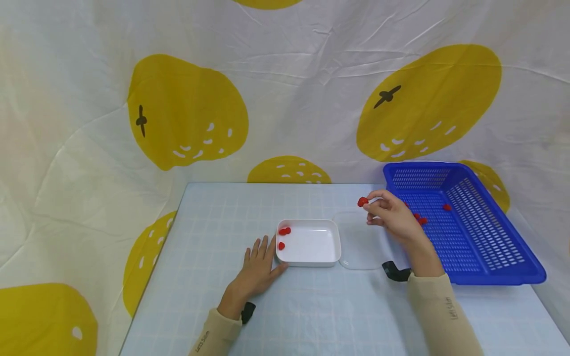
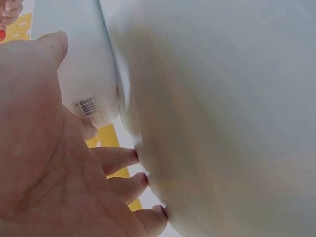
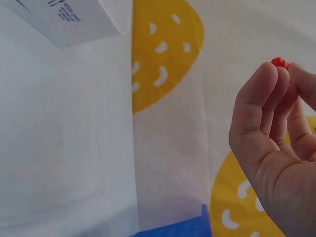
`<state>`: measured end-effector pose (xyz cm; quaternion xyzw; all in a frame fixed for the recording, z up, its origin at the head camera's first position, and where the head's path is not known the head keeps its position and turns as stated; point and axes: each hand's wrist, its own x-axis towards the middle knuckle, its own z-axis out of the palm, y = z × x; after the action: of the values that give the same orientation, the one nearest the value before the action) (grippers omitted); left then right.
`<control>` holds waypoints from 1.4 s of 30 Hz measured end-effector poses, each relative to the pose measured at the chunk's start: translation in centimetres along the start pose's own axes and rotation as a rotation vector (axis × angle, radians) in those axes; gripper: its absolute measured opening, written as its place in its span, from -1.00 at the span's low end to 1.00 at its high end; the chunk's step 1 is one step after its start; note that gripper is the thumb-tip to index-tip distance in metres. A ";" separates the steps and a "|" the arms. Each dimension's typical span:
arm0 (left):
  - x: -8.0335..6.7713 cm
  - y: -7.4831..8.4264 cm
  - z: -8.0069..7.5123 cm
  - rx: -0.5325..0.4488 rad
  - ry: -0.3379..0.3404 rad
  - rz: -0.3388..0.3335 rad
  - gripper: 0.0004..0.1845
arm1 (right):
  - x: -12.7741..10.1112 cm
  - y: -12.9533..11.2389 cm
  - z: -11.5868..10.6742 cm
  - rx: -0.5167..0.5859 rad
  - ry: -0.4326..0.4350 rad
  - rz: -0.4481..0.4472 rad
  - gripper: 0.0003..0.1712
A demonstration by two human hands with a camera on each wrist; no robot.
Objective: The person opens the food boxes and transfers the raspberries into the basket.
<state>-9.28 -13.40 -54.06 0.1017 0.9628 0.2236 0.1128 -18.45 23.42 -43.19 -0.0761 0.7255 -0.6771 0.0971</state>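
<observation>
Between thumb and fingertips my right hand [image 1: 392,216] pinches a small red berry-like piece [image 1: 362,201], raised above the clear lid [image 1: 362,247]. The right wrist view shows the same red piece [image 3: 280,63] at the fingertips. My left hand [image 1: 258,272] lies with fingers spread at the left side of a white rectangular container [image 1: 311,254], touching it. In that container, several similar red pieces [image 1: 281,245] sit along the left end. A barcode label [image 2: 88,107] shows on the container's side in the left wrist view.
A blue perforated basket [image 1: 494,264] stands at the right, behind my right hand, with several red pieces [image 1: 447,207] inside. The clear lid lies flat between container and basket. A pale checked cloth covers the table [image 1: 320,316]. Behind hangs a white curtain [image 1: 303,113] with yellow fruit prints.
</observation>
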 end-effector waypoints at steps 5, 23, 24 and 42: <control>-0.1 0.1 -0.1 0.004 -0.001 -0.001 -0.05 | -0.3 -1.1 -1.8 0.036 0.021 -0.012 -0.79; -0.1 0.0 -0.1 -0.007 0.000 0.010 -0.05 | -0.9 -2.1 -9.3 0.126 0.114 0.016 -0.76; -0.1 0.0 -0.1 -0.007 0.000 0.010 -0.04 | -0.9 -1.9 -9.7 0.132 0.126 0.026 -0.75; 0.0 -0.1 0.0 0.001 0.004 0.006 -0.03 | 0.2 1.0 -14.0 -0.098 0.166 0.273 -0.65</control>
<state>-9.27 -13.45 -54.12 0.1042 0.9628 0.2236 0.1101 -22.09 37.03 -43.32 0.0745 0.7667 -0.6255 0.1242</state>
